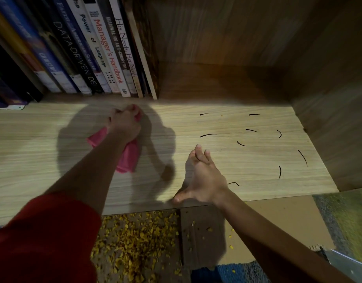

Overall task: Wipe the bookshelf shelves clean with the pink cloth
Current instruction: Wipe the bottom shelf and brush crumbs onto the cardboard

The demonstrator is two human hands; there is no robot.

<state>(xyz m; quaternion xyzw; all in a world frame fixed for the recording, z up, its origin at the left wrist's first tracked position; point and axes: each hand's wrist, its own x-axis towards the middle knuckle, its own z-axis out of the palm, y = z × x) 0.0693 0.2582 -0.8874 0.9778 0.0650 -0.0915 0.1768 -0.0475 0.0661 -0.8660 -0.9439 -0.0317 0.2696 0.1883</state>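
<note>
My left hand point(125, 124) grips the pink cloth point(128, 155) and presses it on the light wooden shelf point(33, 152), just in front of the row of books. The cloth bunches under the hand and trails back toward me along my forearm. My right hand point(202, 176) lies flat on the shelf near its front edge, fingers straight and pointing inward, thumb spread along the edge. Several short black curved marks point(208, 135) are scattered over the right half of the shelf, beyond my right hand.
A row of upright books point(106, 54) fills the back left of the shelf. The shelf's back panel point(227, 37) and right side wall point(335, 99) close it in. Yellow crumbs point(135, 242) lie scattered on the floor below the front edge.
</note>
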